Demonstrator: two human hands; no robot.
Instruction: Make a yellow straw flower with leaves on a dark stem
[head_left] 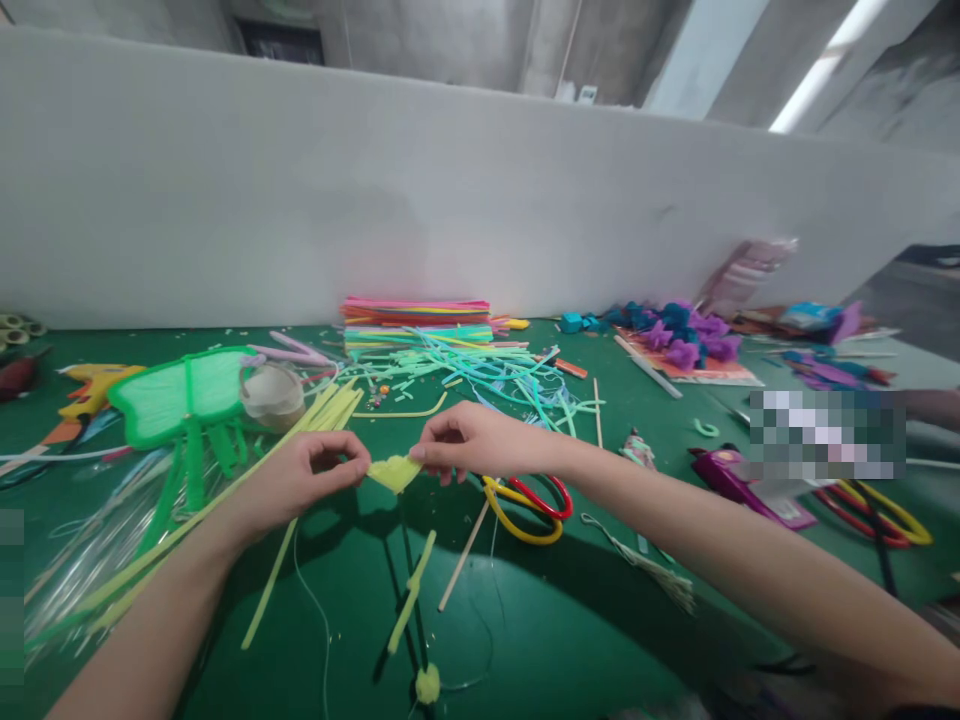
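Note:
Between my two hands is a small yellow fuzzy piece (394, 473), shaped like a folded petal or fan. My left hand (322, 470) pinches its left tip between thumb and forefinger. On the other side, my right hand (465, 440) pinches the right corner. Below it a dark thin stick (409, 560) runs down the table, with a yellow pipe cleaner twist (412, 592) beside or across it and a yellow fuzzy ball (427, 684) near its lower end. Scissors with red and yellow handles (529, 510) lie under my right wrist.
Yellow pipe cleaners (330, 405) lie by my left forearm, near a green butterfly-shaped piece (187, 392) and a yellow glue gun (94, 388). Pipe cleaner bundles (416, 312) stand against the white partition (375, 190). Purple and teal fuzzy flowers (682, 335) and a purple tool (750, 488) are rightward.

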